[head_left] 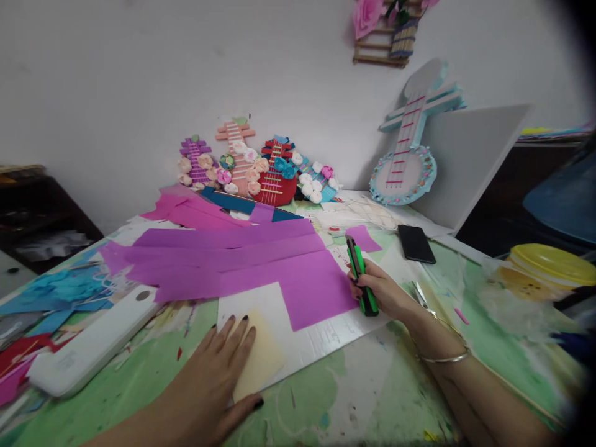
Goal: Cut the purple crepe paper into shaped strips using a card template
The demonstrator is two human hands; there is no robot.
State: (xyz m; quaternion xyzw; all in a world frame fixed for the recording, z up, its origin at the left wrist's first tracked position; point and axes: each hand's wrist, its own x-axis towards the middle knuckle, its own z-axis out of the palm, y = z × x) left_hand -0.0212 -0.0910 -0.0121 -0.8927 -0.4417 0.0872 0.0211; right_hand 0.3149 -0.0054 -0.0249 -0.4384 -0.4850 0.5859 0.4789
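My left hand (218,372) lies flat, fingers spread, over a pale yellow sheet (265,354) on a white board (321,344). In my right hand (377,285) is a green and black utility knife (357,273), held upright with its narrow end pointing up. Whether its blade is out cannot be made out. Just left of the knife, a purple sheet (316,292) with a straight-edged corner covers part of the board. More purple strips (223,248) stretch away to the left. A small purple piece (364,238) lies beyond my right hand.
Scissors (421,295) lie beside my right wrist, with a black phone (416,244) farther back. A white elongated device (95,341) and blue scraps (60,285) sit at left. Decorated model instruments (277,180) lean along the wall. A yellow-lidded tub (552,264) stands at right.
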